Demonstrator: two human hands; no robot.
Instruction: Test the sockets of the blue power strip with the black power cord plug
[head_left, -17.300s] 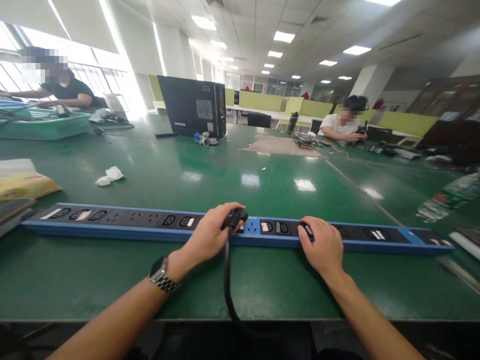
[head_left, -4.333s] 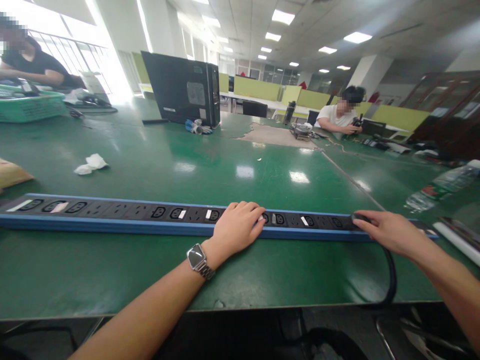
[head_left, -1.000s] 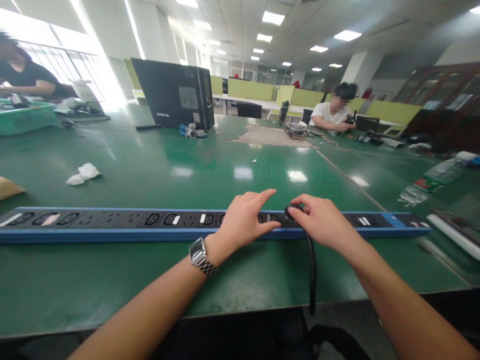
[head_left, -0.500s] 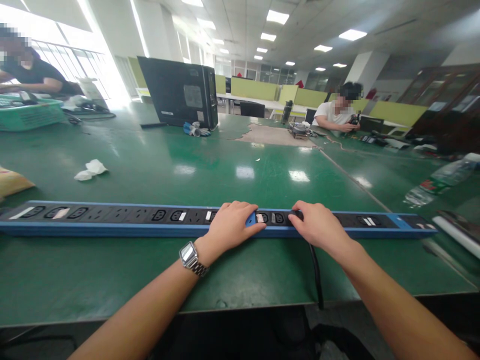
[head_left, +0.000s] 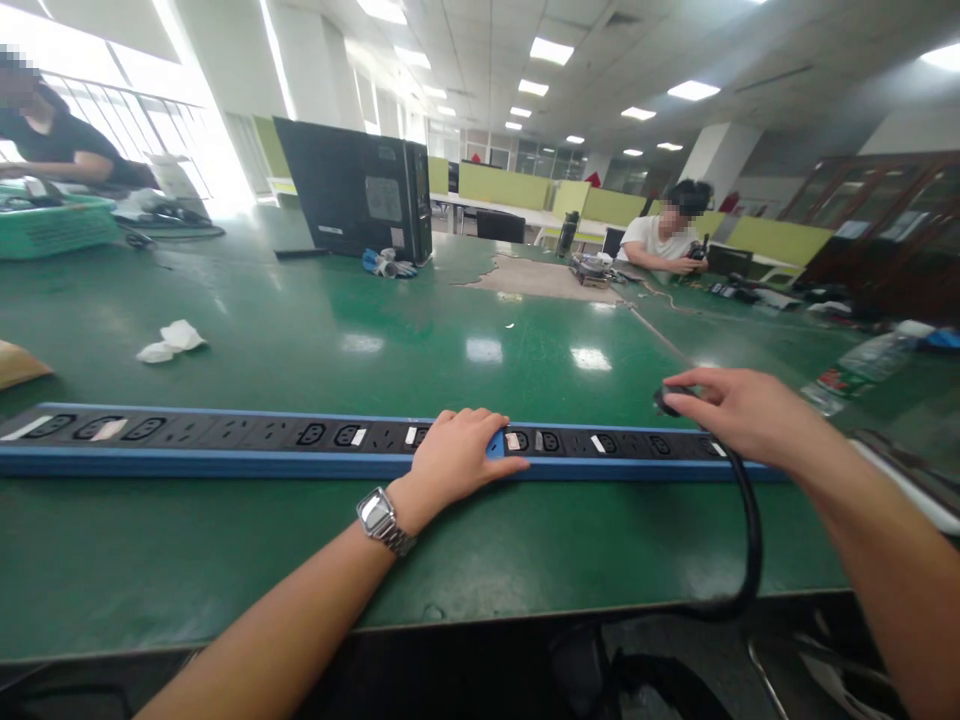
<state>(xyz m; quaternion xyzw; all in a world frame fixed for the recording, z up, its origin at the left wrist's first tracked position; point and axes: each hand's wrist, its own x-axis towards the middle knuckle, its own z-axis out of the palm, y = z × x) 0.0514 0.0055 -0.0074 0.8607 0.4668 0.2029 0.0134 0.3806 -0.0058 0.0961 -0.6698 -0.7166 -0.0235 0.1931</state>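
Observation:
A long power strip [head_left: 247, 464] with a blue housing and a black socket face lies across the front of the table. My left hand [head_left: 457, 452], with a metal watch at the wrist, grips it near the middle, fingers over the far side and thumb on top. Up and to the right, my right hand [head_left: 742, 405] pinches a black power plug [head_left: 664, 402] above the strip, apart from the sockets. From the plug, a thick black cord [head_left: 752, 540] hangs down past the table's front edge. Several sockets bear white labels.
On the green table [head_left: 337, 370] stand a black computer case [head_left: 352, 190], gloves [head_left: 388, 264] and crumpled tissue [head_left: 172, 340]. A plastic bottle [head_left: 862, 365] lies at right, a green basket [head_left: 56, 228] at far left. Two other people sit at the far left and far right.
My right hand has lifted the plug off the strip's socket face and carried it up and right, the cord trailing. My left hand stays on the strip.

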